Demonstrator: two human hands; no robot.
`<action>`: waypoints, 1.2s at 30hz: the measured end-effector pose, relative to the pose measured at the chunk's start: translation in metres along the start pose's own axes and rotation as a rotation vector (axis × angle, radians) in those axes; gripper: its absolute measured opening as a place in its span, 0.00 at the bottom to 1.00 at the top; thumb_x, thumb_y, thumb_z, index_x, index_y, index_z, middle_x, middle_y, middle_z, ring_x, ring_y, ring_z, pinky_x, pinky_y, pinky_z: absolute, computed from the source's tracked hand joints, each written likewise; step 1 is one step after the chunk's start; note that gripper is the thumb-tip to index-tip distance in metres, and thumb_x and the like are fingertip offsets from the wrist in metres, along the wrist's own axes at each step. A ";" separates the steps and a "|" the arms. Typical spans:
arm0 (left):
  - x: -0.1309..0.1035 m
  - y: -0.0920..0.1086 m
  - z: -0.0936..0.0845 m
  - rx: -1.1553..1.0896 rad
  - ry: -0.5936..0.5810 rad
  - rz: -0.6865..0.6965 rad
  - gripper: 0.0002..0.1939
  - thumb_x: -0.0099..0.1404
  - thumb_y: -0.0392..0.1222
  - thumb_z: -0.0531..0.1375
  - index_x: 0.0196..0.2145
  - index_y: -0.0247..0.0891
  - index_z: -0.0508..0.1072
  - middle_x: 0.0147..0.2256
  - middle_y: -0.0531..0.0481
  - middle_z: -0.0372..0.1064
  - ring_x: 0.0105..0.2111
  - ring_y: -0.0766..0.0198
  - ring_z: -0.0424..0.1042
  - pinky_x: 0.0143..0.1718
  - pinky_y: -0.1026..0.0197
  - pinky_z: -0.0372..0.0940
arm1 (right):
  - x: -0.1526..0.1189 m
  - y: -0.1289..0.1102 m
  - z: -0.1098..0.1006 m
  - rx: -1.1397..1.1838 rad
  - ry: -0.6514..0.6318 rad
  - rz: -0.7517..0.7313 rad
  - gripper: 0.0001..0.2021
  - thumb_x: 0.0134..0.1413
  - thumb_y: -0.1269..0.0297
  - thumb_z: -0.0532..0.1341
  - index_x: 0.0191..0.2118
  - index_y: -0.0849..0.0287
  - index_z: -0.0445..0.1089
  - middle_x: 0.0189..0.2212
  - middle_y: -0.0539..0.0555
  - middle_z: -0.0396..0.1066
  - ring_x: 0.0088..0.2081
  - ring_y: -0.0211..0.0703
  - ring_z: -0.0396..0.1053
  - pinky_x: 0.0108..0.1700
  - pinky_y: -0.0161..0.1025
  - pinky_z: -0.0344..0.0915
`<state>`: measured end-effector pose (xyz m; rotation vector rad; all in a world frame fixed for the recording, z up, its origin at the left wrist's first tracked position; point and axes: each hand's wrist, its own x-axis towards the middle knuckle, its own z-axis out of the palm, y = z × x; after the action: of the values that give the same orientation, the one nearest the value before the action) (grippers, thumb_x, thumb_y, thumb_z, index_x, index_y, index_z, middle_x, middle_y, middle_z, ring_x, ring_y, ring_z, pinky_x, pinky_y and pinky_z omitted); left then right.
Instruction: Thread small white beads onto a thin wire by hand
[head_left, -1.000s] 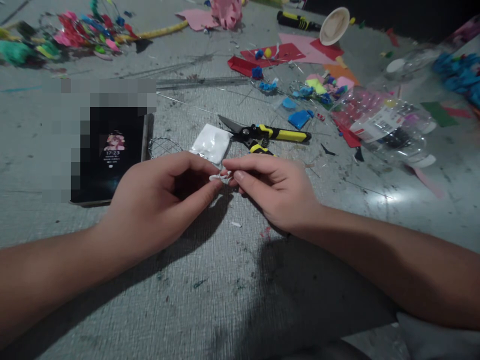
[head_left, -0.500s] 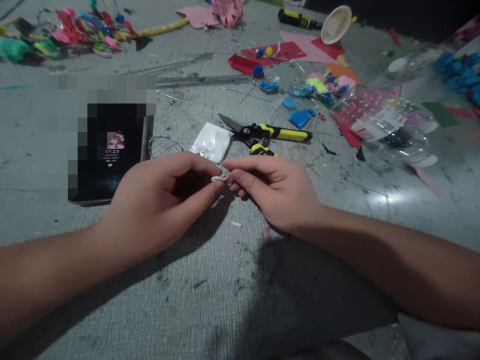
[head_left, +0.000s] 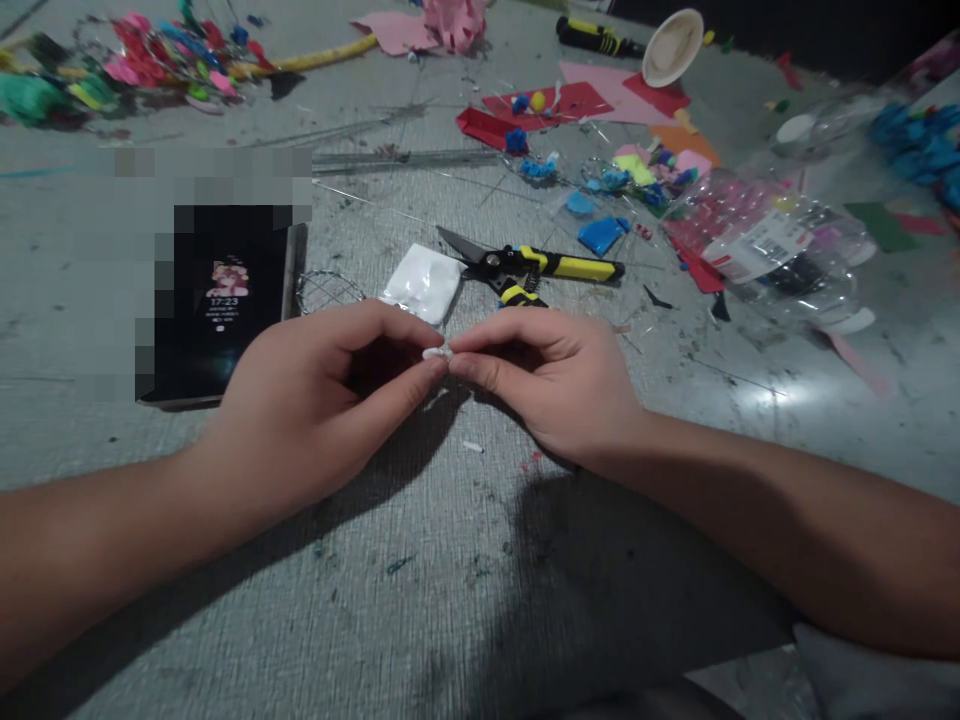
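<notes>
Between the fingertips of both hands is a small white piece (head_left: 433, 353), soft-looking like modelling clay. My left hand (head_left: 322, 390) pinches it from the left with thumb and forefinger. My right hand (head_left: 555, 375) is closed on its right end, thumb against forefinger, the tips almost meeting the left ones. Just beyond the fingers lies a clear packet of white clay (head_left: 425, 283). Cutting shears (head_left: 525, 265) with yellow and black handles rest against it, blades partly open. A tiny white strip (head_left: 473, 447) lies on the table below the hands.
A phone (head_left: 217, 330) with a lit screen lies left, beside a loop of thin wire (head_left: 330, 287). Clear plastic bottle (head_left: 772, 240), coloured paper (head_left: 555, 105) and blue clay (head_left: 602, 236) lie to the right. A paper cup (head_left: 673, 48) and colourful clay pieces (head_left: 165, 55) are farther back.
My right fingers have shifted slightly left and straightened, closing in on the white piece next to the left fingertips. The left hand stays nearly still.
</notes>
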<state>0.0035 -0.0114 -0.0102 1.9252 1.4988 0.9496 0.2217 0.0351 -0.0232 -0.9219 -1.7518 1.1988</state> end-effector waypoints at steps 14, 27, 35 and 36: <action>0.000 0.000 0.000 -0.059 -0.007 -0.007 0.06 0.73 0.49 0.67 0.45 0.50 0.82 0.37 0.56 0.83 0.33 0.63 0.78 0.32 0.59 0.70 | -0.001 0.002 0.002 0.102 -0.074 0.018 0.12 0.69 0.55 0.72 0.42 0.60 0.78 0.33 0.49 0.78 0.34 0.36 0.74 0.38 0.36 0.72; 0.000 0.002 0.000 -0.053 0.003 -0.036 0.04 0.69 0.46 0.70 0.36 0.48 0.82 0.39 0.54 0.85 0.37 0.59 0.82 0.36 0.57 0.73 | -0.002 0.004 0.002 0.174 -0.080 0.024 0.18 0.74 0.46 0.66 0.43 0.59 0.76 0.33 0.49 0.77 0.35 0.35 0.73 0.39 0.35 0.71; -0.001 -0.003 -0.003 0.067 -0.011 0.084 0.05 0.69 0.47 0.70 0.39 0.47 0.80 0.31 0.58 0.80 0.27 0.66 0.75 0.27 0.62 0.64 | -0.002 -0.002 0.001 0.145 -0.102 0.085 0.22 0.67 0.43 0.70 0.35 0.58 0.73 0.27 0.47 0.74 0.29 0.34 0.70 0.32 0.34 0.68; -0.001 -0.004 -0.004 0.083 -0.028 0.126 0.04 0.70 0.46 0.70 0.41 0.47 0.81 0.32 0.58 0.82 0.28 0.66 0.77 0.28 0.62 0.65 | -0.002 -0.002 0.001 0.145 -0.115 0.089 0.22 0.70 0.42 0.68 0.36 0.59 0.74 0.28 0.48 0.75 0.30 0.34 0.71 0.33 0.34 0.70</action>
<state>-0.0018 -0.0114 -0.0110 2.1045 1.4363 0.9224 0.2213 0.0322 -0.0219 -0.8673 -1.7023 1.4424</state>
